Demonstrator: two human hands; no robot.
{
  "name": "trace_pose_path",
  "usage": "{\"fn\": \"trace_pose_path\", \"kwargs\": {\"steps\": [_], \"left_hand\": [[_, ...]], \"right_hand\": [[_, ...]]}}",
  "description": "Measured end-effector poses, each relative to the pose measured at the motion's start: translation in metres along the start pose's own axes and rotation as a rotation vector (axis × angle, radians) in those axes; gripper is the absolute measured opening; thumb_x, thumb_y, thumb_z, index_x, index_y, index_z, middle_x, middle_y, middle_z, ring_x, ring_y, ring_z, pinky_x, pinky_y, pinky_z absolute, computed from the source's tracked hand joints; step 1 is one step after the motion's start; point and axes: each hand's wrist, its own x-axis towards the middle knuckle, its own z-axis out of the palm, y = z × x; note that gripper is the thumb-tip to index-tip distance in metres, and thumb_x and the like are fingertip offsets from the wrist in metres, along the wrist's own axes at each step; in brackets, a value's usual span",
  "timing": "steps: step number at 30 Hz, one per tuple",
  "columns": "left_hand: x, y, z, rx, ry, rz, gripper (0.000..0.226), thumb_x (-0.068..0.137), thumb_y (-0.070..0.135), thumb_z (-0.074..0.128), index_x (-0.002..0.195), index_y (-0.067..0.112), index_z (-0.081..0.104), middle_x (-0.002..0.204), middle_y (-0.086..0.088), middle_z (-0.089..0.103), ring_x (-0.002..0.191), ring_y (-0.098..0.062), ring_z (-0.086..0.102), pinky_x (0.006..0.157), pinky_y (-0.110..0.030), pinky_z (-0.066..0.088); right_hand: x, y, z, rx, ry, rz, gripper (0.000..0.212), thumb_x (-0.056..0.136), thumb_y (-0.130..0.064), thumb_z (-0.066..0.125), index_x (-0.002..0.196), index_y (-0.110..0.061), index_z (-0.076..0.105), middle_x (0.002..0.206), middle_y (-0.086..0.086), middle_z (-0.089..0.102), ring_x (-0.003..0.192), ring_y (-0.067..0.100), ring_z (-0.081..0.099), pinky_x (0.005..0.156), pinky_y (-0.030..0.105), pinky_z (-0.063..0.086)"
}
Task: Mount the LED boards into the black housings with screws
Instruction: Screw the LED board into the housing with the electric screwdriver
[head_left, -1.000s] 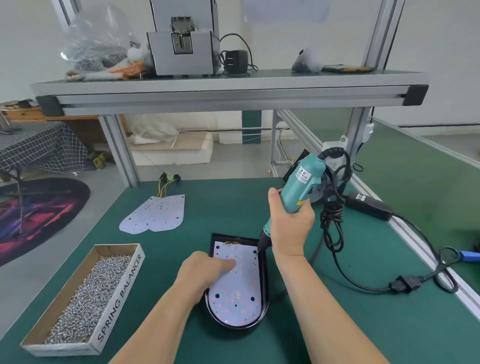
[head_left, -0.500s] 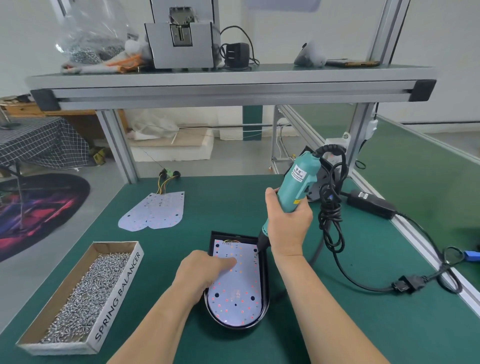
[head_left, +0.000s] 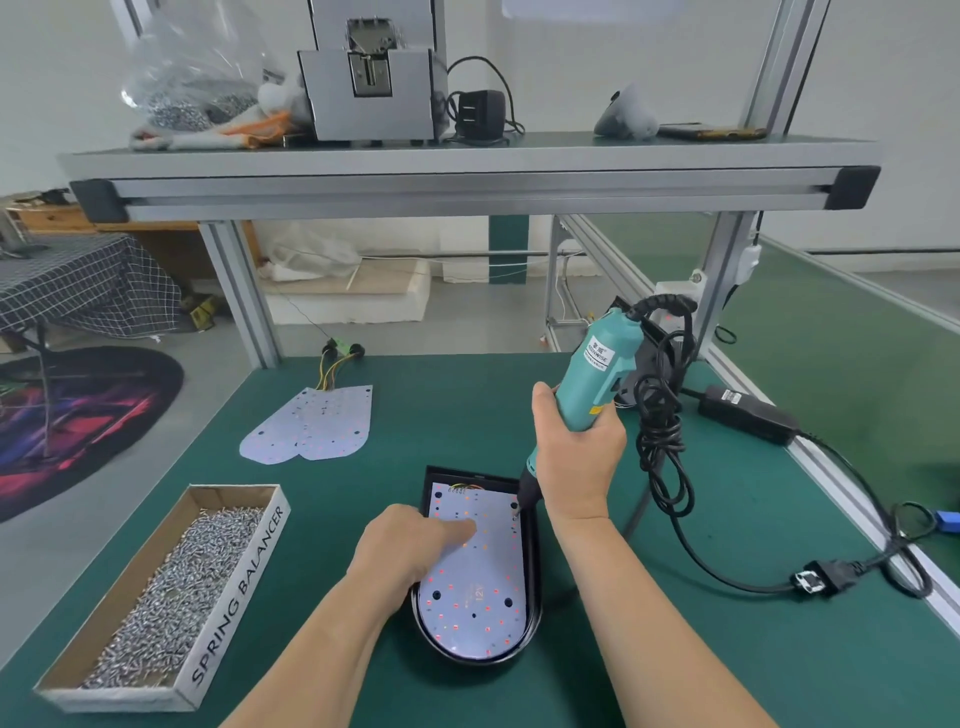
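LED board (head_left: 475, 597) sits inside black housing (head_left: 533, 561), near front-centre of green mat (head_left: 441, 405). Housing's rounded end faces the person, square end away. Small wires show at board's far edge.

Left hand (head_left: 410, 545) rests on board's left side. Its index finger (head_left: 461, 532) is stretched out and presses down on the board; other fingers look tucked, holding nothing.

Right hand (head_left: 576, 457) is wrapped tight round a teal electric screwdriver (head_left: 597, 374). Driver tilts, top leaning right and away, w/ bit end at board's far-right corner. Can't tell if a screw is on the bit. Black cable (head_left: 662, 431) hangs in a coil off the driver's top and runs right to a plug (head_left: 821, 579) on the mat.

Containers:
- Cardboard box (head_left: 236, 587), open top, marked "SPRING BALANCER", left of housing and well apart from it. Holds a loose heap of small silver screws (head_left: 176, 587).
- Clear bag (head_left: 187, 88) on upper shelf (head_left: 467, 171), far left, w/ what looks like more screws at its bottom.

Two spare boards (head_left: 311, 426) lie overlapped on mat beyond the box, yellow wires at their far end.

Vs 1 s ago: no real change. Index finger stays on the board, driver stays at the same corner; box and spare boards haven't shifted.
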Motion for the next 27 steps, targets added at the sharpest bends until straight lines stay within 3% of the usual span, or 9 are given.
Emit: {"fn": "trace_pose_path", "kwargs": {"steps": [3, 9, 14, 18, 22, 24, 25, 27], "left_hand": [[0.001, 0.000, 0.001, -0.007, -0.006, -0.005, 0.067, 0.059, 0.048, 0.077, 0.102, -0.002, 0.071, 0.097, -0.013, 0.076, 0.070, -0.025, 0.063, 0.070, -0.031, 0.050], [0.003, -0.001, 0.002, 0.024, 0.035, -0.002, 0.055, 0.068, 0.046, 0.080, 0.097, 0.000, 0.070, 0.094, -0.010, 0.074, 0.070, -0.024, 0.062, 0.068, -0.029, 0.048], [-0.003, 0.003, 0.000, 0.019, 0.027, -0.005, 0.048, 0.071, 0.045, 0.080, 0.094, 0.005, 0.069, 0.099, -0.008, 0.072, 0.091, -0.027, 0.070, 0.080, -0.035, 0.055], [-0.007, 0.004, -0.002, -0.017, 0.018, -0.016, 0.042, 0.071, 0.042, 0.081, 0.086, 0.006, 0.065, 0.092, -0.006, 0.071, 0.077, -0.024, 0.064, 0.068, -0.029, 0.048], [-0.018, 0.001, -0.008, -0.052, 0.034, -0.006, 0.051, 0.076, 0.057, 0.074, 0.078, 0.008, 0.058, 0.079, -0.002, 0.059, 0.066, -0.019, 0.051, 0.059, -0.027, 0.038], [-0.026, -0.003, -0.017, -0.201, 0.057, -0.026, 0.053, 0.083, 0.061, 0.066, 0.073, 0.012, 0.047, 0.070, -0.003, 0.045, 0.061, -0.020, 0.039, 0.055, -0.028, 0.029], [-0.028, -0.008, -0.024, -0.374, 0.065, -0.049, 0.047, 0.089, 0.053, 0.065, 0.074, 0.012, 0.047, 0.069, -0.004, 0.041, 0.060, -0.020, 0.035, 0.054, -0.028, 0.028], [-0.034, -0.022, -0.038, -0.846, 0.037, -0.110, 0.023, 0.098, 0.014, 0.057, 0.078, 0.002, 0.052, 0.073, -0.010, 0.046, 0.063, -0.019, 0.042, 0.060, -0.029, 0.038]], "right_hand": [[0.003, 0.001, -0.001, 0.021, 0.012, 0.051, 0.034, 0.074, -0.034, 0.072, 0.066, -0.017, 0.044, 0.051, -0.015, 0.042, 0.047, 0.010, 0.037, 0.046, 0.024, 0.038], [-0.002, 0.002, 0.003, 0.020, -0.008, 0.037, 0.038, 0.073, -0.037, 0.071, 0.063, -0.023, 0.037, 0.049, -0.016, 0.037, 0.047, 0.010, 0.033, 0.046, 0.025, 0.036], [-0.001, -0.010, -0.007, 0.021, -0.004, 0.090, 0.025, 0.074, -0.034, 0.075, 0.069, -0.019, 0.056, 0.057, -0.014, 0.053, 0.053, 0.009, 0.048, 0.054, 0.023, 0.045], [0.000, -0.043, -0.019, 0.119, 0.023, 0.034, 0.011, 0.075, -0.030, 0.076, 0.071, -0.035, 0.068, 0.066, -0.010, 0.061, 0.062, 0.013, 0.056, 0.058, 0.020, 0.048], [-0.008, -0.064, -0.038, 0.140, 0.179, 0.063, 0.015, 0.076, -0.030, 0.078, 0.074, -0.027, 0.063, 0.064, -0.006, 0.061, 0.062, 0.013, 0.057, 0.058, 0.021, 0.046], [-0.020, -0.067, -0.051, 0.162, 0.241, 0.126, 0.021, 0.077, -0.033, 0.079, 0.075, -0.026, 0.059, 0.060, -0.010, 0.061, 0.059, 0.010, 0.056, 0.059, 0.022, 0.046], [-0.026, -0.069, -0.057, 0.181, 0.267, 0.160, 0.024, 0.077, -0.035, 0.079, 0.075, -0.026, 0.057, 0.058, -0.011, 0.060, 0.057, 0.009, 0.055, 0.058, 0.022, 0.045], [-0.037, -0.072, -0.068, 0.254, 0.286, 0.224, 0.026, 0.078, -0.038, 0.076, 0.074, -0.026, 0.053, 0.057, -0.012, 0.057, 0.054, 0.008, 0.051, 0.057, 0.024, 0.043]]}}
